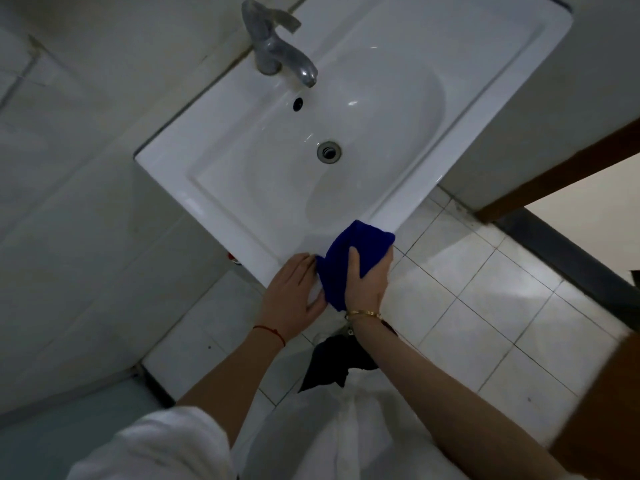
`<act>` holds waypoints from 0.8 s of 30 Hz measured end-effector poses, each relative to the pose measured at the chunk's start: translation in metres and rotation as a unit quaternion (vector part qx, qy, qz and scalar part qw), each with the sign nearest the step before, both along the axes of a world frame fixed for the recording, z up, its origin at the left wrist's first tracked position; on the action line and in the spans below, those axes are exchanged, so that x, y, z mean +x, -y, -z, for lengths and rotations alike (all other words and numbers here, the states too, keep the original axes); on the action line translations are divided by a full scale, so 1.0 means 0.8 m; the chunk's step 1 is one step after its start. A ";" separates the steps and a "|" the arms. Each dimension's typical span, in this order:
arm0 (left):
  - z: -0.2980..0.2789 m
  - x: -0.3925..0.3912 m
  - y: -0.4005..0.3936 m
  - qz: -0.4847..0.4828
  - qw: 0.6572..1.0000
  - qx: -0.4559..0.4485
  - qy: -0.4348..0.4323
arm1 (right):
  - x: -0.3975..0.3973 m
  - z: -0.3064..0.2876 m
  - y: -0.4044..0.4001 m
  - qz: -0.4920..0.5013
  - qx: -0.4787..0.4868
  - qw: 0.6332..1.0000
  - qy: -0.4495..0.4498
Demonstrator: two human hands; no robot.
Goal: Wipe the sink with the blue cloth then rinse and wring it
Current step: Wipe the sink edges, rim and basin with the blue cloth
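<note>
White sink (214,188), grey tiled floor (485,306)

Bathroom — white sink (214,188), tap (277,50), tiled floor (485,306).

I see the white ceramic rectangular sink (242,188) from above, its dull metal tap (277,53) over the basin and round metal drain (329,151). My right hand (363,282) grips the deep blue cloth (353,251) on the near rim; my left hand (294,292) rests flat beside it, touching the cloth.
</note>
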State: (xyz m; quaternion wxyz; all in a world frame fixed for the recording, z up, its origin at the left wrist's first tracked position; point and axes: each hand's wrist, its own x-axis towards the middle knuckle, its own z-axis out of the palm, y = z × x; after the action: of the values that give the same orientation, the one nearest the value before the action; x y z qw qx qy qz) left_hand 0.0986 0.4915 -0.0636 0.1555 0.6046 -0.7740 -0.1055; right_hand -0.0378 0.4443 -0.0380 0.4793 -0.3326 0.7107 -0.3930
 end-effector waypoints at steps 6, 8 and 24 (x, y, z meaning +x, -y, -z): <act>0.000 -0.001 0.002 -0.005 1.000 -0.008 -0.026 | -0.048 -0.006 0.079 0.015 -0.013 1.000 -0.013; 0.001 -0.001 0.001 -0.007 1.000 -0.006 -0.030 | -0.063 -0.007 0.107 0.025 -0.006 0.999 -0.026; -0.017 0.017 -0.013 -0.188 0.982 0.011 0.000 | -0.047 -0.015 0.055 -0.550 -0.263 0.712 -0.350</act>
State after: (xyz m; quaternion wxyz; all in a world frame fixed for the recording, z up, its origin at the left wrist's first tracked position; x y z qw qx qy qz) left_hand 0.1122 0.5022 -0.0502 0.1661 0.7412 -0.6450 -0.0831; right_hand -0.0756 0.4000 -0.0262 0.2211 -0.8910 0.3868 -0.0872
